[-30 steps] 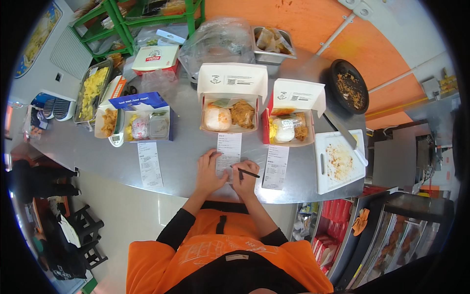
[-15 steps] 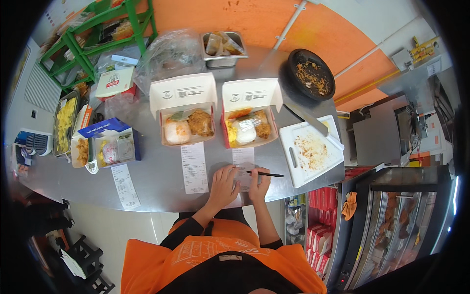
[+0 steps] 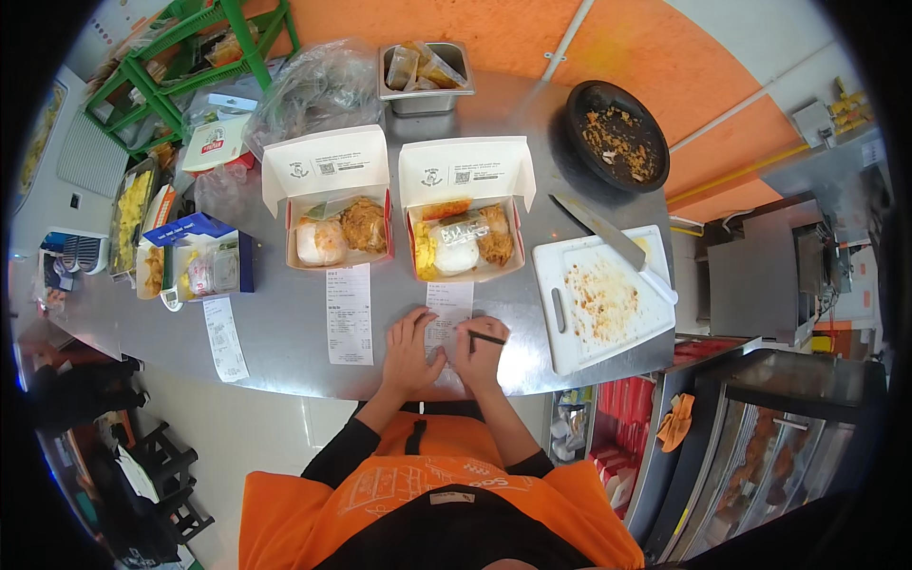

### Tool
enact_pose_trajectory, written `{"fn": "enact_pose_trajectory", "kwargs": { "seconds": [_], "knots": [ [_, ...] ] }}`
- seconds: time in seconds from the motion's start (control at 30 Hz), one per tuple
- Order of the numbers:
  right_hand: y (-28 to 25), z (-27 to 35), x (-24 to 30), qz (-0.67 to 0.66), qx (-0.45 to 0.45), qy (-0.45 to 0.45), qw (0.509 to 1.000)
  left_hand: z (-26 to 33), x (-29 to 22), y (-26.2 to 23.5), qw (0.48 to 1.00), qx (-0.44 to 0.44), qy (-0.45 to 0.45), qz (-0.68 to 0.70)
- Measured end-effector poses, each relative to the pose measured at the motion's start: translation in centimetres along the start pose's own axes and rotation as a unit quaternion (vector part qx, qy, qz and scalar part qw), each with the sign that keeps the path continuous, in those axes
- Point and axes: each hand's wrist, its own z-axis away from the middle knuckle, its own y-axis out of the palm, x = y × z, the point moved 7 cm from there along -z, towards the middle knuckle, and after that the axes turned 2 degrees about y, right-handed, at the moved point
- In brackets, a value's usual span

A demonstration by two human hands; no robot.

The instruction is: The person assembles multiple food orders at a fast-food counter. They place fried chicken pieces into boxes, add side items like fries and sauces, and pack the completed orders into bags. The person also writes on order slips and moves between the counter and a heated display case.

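Observation:
My right hand (image 3: pixel 480 351) is closed round a black pen (image 3: pixel 488 338), over a printed receipt (image 3: pixel 450 302) on the steel table. My left hand (image 3: pixel 411 347) lies flat with fingers spread on the left side of that receipt. Just beyond it stands an open meal box (image 3: pixel 513 249) with rice, yellow egg, fried chicken and a small clear packet. To its left is a second open box (image 3: pixel 293 228) holding rice and fried chicken, with another receipt (image 3: pixel 350 318) in front. Whether the pen's tip touches the paper is hidden.
A white cutting board (image 3: pixel 560 256) with crumbs bears a large knife (image 3: pixel 608 233) at the right. Behind it sits a black stone mortar (image 3: pixel 576 119). A steel pan (image 3: pixel 426 102) of packets stands at the back. A blue box (image 3: pixel 249 271) and a receipt (image 3: pixel 225 342) are at left.
My right hand has drawn the pen in closer and turned it over the receipt. My left hand has stayed on the paper, its fingers a little more spread. The view has shifted slightly.

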Motion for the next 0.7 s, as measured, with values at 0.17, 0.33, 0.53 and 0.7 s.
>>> {"fn": "enact_pose_trajectory", "kwargs": {
  "seconds": [0.17,0.33,0.53,0.7],
  "knots": [
    [-1.3,0.3,-0.4,-0.009,-0.022,0.022,0.999,-0.1,-0.2,-0.1,1.000,-0.013,0.001,-0.018],
    [-1.0,0.2,-0.3,-0.009,0.001,0.014,1.000,-0.2,-0.2,0.0,1.000,-0.020,0.005,-0.017],
    [-0.6,0.0,0.3,-0.003,0.017,-0.013,1.000,-0.2,-0.3,-0.1,1.000,-0.026,0.008,-0.015],
    [-0.3,0.2,0.1,0.001,0.027,-0.017,0.999,-0.2,-0.2,0.0,1.000,-0.016,0.002,-0.009]
  ]
}}
